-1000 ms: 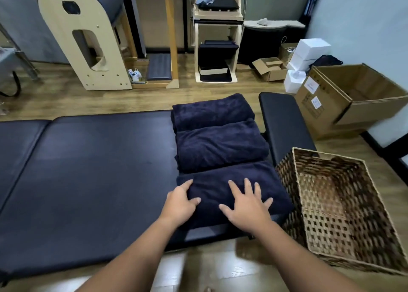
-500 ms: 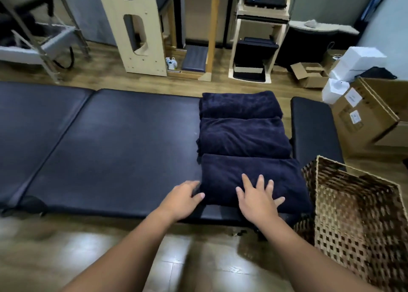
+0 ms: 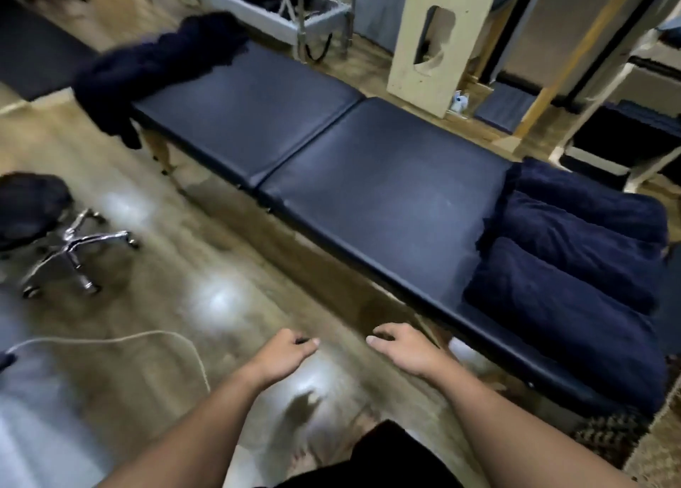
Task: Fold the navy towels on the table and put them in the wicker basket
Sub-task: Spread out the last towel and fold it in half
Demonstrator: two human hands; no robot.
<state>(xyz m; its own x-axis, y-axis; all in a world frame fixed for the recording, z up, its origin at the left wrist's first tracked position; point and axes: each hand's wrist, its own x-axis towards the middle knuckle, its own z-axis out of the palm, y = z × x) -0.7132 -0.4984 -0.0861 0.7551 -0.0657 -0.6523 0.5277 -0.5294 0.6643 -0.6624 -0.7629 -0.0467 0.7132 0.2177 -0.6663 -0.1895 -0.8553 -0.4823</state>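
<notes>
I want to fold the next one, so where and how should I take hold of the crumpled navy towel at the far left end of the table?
Probably grip the bunched towel on its top, where it heaps on the table, from the near side. One corner droops over the end, so lifting there would only drag it.

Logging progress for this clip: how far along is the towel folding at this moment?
Done: three folded towels lie side by side at the table's right end. In hand: nothing; left hand and right hand hang empty over the floor. Left: an unfolded towel pile at the far end, and nothing visibly in the basket yet.
</notes>
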